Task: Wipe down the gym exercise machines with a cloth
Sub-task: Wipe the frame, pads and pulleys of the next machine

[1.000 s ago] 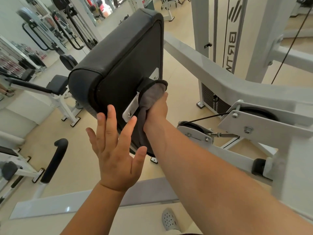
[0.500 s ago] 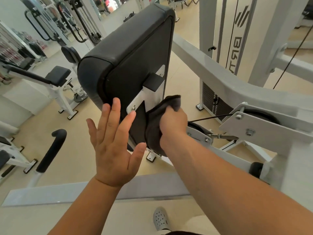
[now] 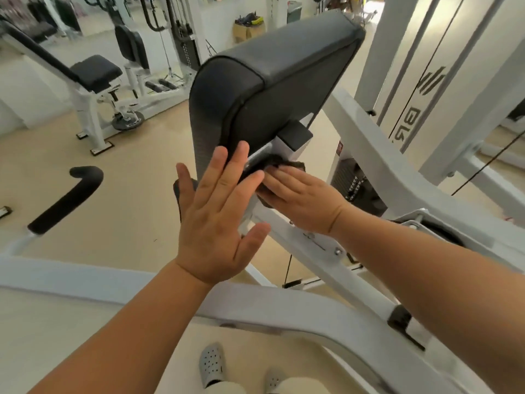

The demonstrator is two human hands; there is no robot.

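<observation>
The dark grey cloth (image 3: 285, 165) lay bunched against the white metal bracket (image 3: 287, 150) at the lower edge of the machine's black back pad (image 3: 278, 81), mostly covered by the right hand (image 3: 301, 197). That hand pressed flat on it, fingers straight and close together. The left hand (image 3: 218, 211) was raised just beside it, fingers straight and spread, the fingertips at the pad's bottom edge; whether they touched it could not be told.

The pad was smooth black vinyl with rounded corners and a seam round its rim, and stood tilted on the white frame arm (image 3: 383, 166). A small red sticker (image 3: 339, 147) sat on that arm, too small to read. Beyond it, the white weight-stack cover (image 3: 420, 95) carried a grey striped logo and vertical grey lettering, of which only a "B" and part of the next letter showed. A black cable (image 3: 483, 166) ran past it on the right.

To the left, beige floor (image 3: 127, 180) lay open between a black foam-grip handle (image 3: 65, 200) and another white machine with a black seat (image 3: 93, 72). A grey perforated clog (image 3: 211, 365) showed at the bottom.
</observation>
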